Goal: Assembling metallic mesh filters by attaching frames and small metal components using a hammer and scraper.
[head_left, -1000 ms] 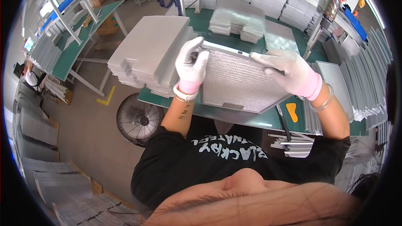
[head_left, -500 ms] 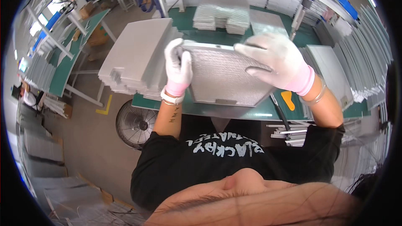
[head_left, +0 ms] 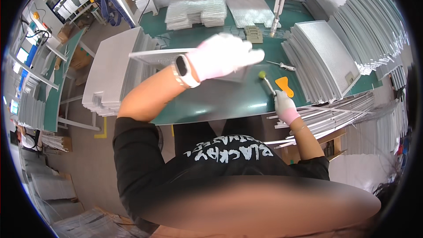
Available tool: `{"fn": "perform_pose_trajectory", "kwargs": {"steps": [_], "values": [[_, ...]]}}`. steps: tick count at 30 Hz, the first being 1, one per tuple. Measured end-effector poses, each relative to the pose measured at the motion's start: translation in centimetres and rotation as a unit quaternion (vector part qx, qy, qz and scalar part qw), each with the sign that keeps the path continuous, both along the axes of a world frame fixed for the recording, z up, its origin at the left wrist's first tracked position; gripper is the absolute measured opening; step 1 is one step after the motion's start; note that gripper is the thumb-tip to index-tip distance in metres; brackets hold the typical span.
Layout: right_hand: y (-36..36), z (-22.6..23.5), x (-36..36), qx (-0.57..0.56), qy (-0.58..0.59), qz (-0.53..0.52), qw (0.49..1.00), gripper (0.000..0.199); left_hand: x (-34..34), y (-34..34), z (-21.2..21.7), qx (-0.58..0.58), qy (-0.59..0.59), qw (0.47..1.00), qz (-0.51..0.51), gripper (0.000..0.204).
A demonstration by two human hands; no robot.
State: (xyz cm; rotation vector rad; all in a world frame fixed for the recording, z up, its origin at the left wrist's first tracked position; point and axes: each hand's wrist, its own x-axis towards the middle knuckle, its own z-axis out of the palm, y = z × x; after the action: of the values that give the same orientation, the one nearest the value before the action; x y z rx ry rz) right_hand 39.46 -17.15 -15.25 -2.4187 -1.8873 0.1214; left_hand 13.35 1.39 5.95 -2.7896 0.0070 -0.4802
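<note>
My right hand [head_left: 285,106], in a white glove with a pink cuff, is closed round the handle of a small mallet [head_left: 269,87]. Its green head points away from me, toward the middle of the table. My left hand [head_left: 227,56], gloved alike, is raised over a framed panel [head_left: 156,53]; motion blurs it, but its fingers look stretched out. The panel sits on the green table [head_left: 194,105], left of centre. My left hand and forearm cover much of it, and I cannot tell whether the hand touches it.
An orange scraper [head_left: 284,86] and a screwdriver [head_left: 284,65] lie right of the mallet. Stacked panels stand left [head_left: 110,68] and right [head_left: 324,57]. Farther back are silver mesh sheets [head_left: 196,6], a beige slotted block [head_left: 253,34] and a hanging tool [head_left: 279,4]. Thin strips [head_left: 326,117] lie beyond the front edge.
My right hand has left the panel, dropped to the right and taken hold of the mallet. The panel has shifted left and my left arm now reaches across it. The view has turned rightward.
</note>
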Motion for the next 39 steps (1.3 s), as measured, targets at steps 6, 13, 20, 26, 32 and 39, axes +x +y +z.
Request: {"fn": "perform_pose_trajectory", "kwargs": {"steps": [6, 13, 20, 26, 32, 39], "values": [[-3.8, 14.3, 0.2, 0.148, 0.376, 0.041, 0.914, 0.04, 1.6, 0.5, -1.4, 0.061, -0.105, 0.993, 0.005, 0.049], [-2.3, 23.8, -2.0, 0.363, 0.365, 0.174, 0.84, 0.06, 3.2, 1.4, -4.5, -0.033, -0.245, 0.957, 0.149, 0.065], [0.6, 21.4, -1.8, 0.335, 0.188, 0.244, 0.89, 0.06, 2.9, 3.0, -4.4, -0.059, -0.221, 0.97, 0.08, 0.031], [0.8, 15.5, -2.9, 0.421, 0.229, 0.202, 0.854, 0.061, 2.9, 3.0, -4.7, -0.054, -0.251, 0.964, 0.073, 0.026], [1.4, 17.9, -3.7, 0.394, 0.146, 0.233, 0.877, 0.054, 2.7, 3.6, -5.1, -0.058, -0.264, 0.959, 0.079, 0.025], [0.5, 21.1, -3.8, 0.201, 0.086, 0.215, 0.952, 0.06, 3.2, 3.1, -5.0, -0.074, -0.268, 0.958, 0.07, 0.025]]}}
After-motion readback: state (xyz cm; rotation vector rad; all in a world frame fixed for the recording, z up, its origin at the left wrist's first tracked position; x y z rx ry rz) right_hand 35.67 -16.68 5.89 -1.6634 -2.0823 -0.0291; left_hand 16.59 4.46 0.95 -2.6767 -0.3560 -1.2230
